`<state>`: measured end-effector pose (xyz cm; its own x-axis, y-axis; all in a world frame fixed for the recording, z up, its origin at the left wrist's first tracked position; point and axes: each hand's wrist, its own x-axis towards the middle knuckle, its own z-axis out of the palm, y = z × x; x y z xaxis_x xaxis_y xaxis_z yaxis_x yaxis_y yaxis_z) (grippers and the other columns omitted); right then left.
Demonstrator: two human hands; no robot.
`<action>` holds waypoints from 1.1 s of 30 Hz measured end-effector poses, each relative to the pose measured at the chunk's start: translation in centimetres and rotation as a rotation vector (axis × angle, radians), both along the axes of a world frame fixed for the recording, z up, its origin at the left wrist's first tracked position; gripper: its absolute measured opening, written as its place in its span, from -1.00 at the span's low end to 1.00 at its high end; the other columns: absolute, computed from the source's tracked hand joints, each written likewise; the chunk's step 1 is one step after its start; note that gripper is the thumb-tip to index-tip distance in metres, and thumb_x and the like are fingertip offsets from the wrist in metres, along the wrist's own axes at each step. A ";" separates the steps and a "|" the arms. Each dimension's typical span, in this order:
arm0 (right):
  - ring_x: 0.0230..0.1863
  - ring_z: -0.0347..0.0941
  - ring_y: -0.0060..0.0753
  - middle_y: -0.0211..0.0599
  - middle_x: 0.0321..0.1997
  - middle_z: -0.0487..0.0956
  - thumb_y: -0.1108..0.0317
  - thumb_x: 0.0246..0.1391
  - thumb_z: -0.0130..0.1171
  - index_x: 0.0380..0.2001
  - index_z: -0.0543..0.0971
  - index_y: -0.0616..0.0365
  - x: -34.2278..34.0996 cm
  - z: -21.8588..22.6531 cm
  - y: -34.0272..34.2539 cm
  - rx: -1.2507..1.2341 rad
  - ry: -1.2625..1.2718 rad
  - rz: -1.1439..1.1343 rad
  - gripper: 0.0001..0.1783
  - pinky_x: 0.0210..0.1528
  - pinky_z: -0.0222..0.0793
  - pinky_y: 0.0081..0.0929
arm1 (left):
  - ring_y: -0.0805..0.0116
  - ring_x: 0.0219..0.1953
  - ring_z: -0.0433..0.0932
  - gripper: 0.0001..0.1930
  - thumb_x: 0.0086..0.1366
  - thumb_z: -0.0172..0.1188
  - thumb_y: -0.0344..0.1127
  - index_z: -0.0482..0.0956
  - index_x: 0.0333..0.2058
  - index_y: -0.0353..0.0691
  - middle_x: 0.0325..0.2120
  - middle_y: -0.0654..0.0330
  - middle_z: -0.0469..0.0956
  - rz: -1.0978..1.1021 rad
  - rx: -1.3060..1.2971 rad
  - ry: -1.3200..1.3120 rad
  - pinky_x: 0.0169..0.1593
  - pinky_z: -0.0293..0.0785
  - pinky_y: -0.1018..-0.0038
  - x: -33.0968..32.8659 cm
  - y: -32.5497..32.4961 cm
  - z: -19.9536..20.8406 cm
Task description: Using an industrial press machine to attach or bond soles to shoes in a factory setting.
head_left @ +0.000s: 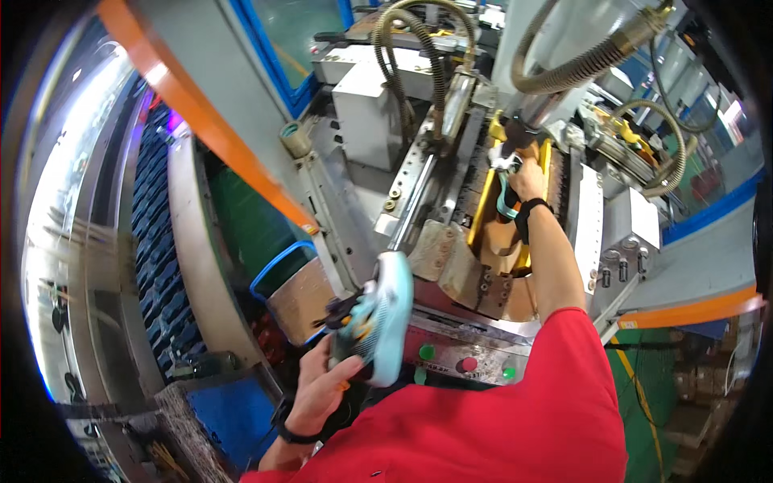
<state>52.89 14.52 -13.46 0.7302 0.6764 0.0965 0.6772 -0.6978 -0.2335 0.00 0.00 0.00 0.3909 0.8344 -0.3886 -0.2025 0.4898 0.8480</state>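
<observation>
My left hand (320, 390) grips a sneaker (388, 318) with a pale blue and white sole, dark laces and a grey-teal upper. It holds the shoe tilted upright in front of the machine, thumb across the upper. My right hand (527, 177) reaches into the machine's yellow-sided bay (481, 211). Its fingers close at a second shoe (506, 200), of which a white part and a teal edge show; the fingertips are partly hidden. Brown shaped pads (501, 240) lie below this shoe, between the yellow side plates.
Ribbed hoses (564, 79) and a metal cylinder (415, 197) surround the bay. Green and red buttons (466, 365) line the machine's front. Left are an orange-edged frame (201, 121), a brown board with a blue rim (299, 306) and a conveyor with dark wavy pieces (161, 241).
</observation>
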 end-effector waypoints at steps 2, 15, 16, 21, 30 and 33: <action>-0.16 0.60 0.08 0.11 -0.21 0.62 0.29 -0.02 0.20 -0.20 0.38 0.29 -0.6 -0.1 -0.9 0.089 -0.024 -0.121 -0.63 -0.10 0.53 -0.13 | 0.39 -0.09 0.55 -0.52 0.19 0.24 -0.47 0.37 0.08 -0.43 -0.08 0.13 0.53 0.145 -0.017 -0.005 0.06 0.45 0.48 -0.4 -2.3 1.1; -0.27 0.46 0.09 0.00 -0.33 0.52 0.53 0.04 0.08 -0.33 0.51 0.26 -29.1 0.3 -20.6 0.529 0.379 0.944 -0.90 -0.18 0.39 -0.17 | 0.36 -0.22 0.59 -0.69 0.28 0.22 -0.30 0.51 -0.10 -0.39 -0.24 0.17 0.58 0.702 -0.264 -0.113 -0.09 0.54 0.39 -5.1 -15.1 -4.6; -0.20 0.45 0.07 0.00 -0.28 0.51 0.51 0.03 0.09 -0.31 0.50 0.24 -30.2 -3.6 -21.1 0.421 0.331 0.960 -0.88 -0.14 0.37 -0.14 | 0.38 -0.21 0.59 -0.70 0.28 0.23 -0.30 0.52 -0.12 -0.40 -0.24 0.17 0.59 0.667 -0.236 -0.117 -0.09 0.53 0.40 -5.4 -16.2 -5.4; -0.13 0.43 0.10 -0.04 -0.19 0.49 0.47 0.06 0.01 -0.22 0.53 0.12 -31.1 -16.1 -21.3 0.246 0.317 1.052 -0.80 -0.11 0.37 -0.09 | 0.50 -0.34 0.55 -0.73 0.28 0.25 -0.28 0.54 -0.17 -0.37 -0.33 0.25 0.58 0.799 -0.333 -0.040 -0.27 0.53 0.49 -6.1 -21.8 -6.3; -0.39 0.39 -0.11 -0.15 -0.45 0.42 0.52 -0.05 0.12 -0.29 0.54 0.24 -34.3 -12.1 -15.5 0.562 0.181 1.203 -0.81 -0.31 0.32 -0.27 | 0.26 -0.37 0.60 -0.81 0.24 0.25 -0.40 0.57 -0.23 -0.40 -0.34 0.08 0.59 1.377 -0.474 -0.165 -0.36 0.63 0.29 -13.9 -33.0 -14.2; -0.28 0.49 -0.17 -0.14 -0.28 0.56 0.46 0.16 0.13 -0.26 0.51 0.31 -44.0 1.4 -12.6 0.585 0.433 1.328 -0.87 -0.13 0.41 -0.35 | 0.13 -0.39 0.60 -0.80 0.21 0.26 -0.43 0.54 -0.25 -0.46 -0.38 0.06 0.57 1.559 -0.495 -0.139 -0.34 0.65 0.17 -19.1 -36.4 -17.8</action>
<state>8.87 1.89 -12.08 -0.3194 0.7916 0.5209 0.5303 0.6049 -0.5940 -19.05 -36.40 -17.77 -0.6051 0.2448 -0.7576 -0.7877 -0.0460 0.6143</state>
